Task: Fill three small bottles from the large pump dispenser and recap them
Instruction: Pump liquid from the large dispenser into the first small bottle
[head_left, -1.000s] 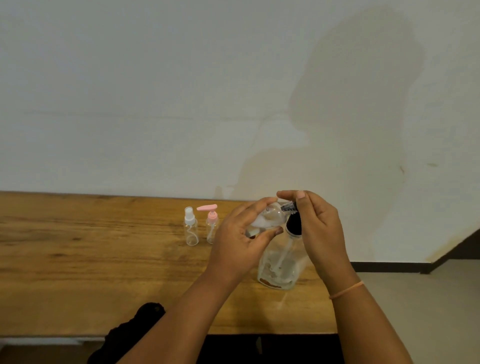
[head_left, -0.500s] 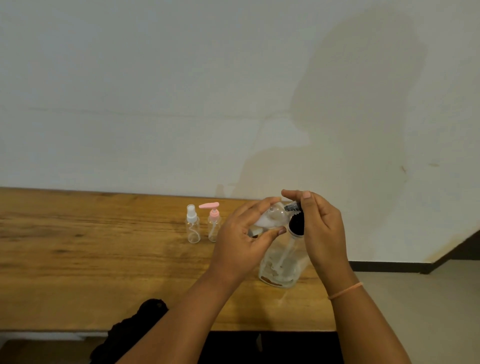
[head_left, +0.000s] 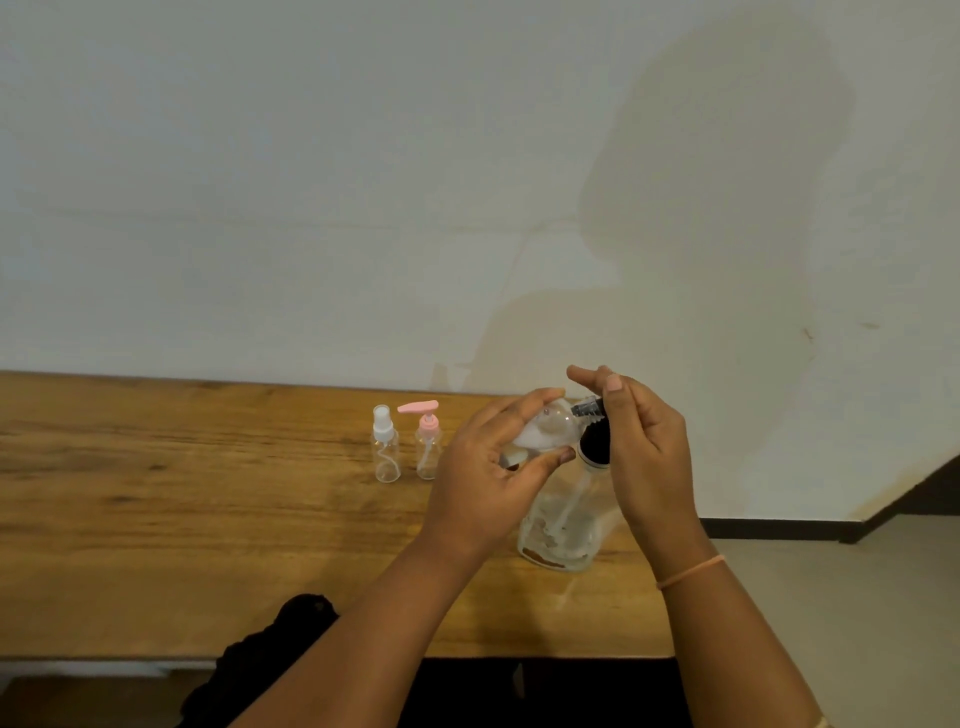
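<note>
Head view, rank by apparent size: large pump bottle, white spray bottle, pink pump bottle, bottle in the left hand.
1. large pump bottle
2. pink pump bottle and white spray bottle: look alike, so a tie.
Unranked: held bottle, half hidden by the left hand.

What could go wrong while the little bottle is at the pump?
1. The left hand holds the small bottle tilted at the pump nozzle. If its mouth slips off, liquid could drip onto the table.
2. Only the right hand, up at the pump head, steadies the large dispenser. A hard push might tip or slide it.
</note>
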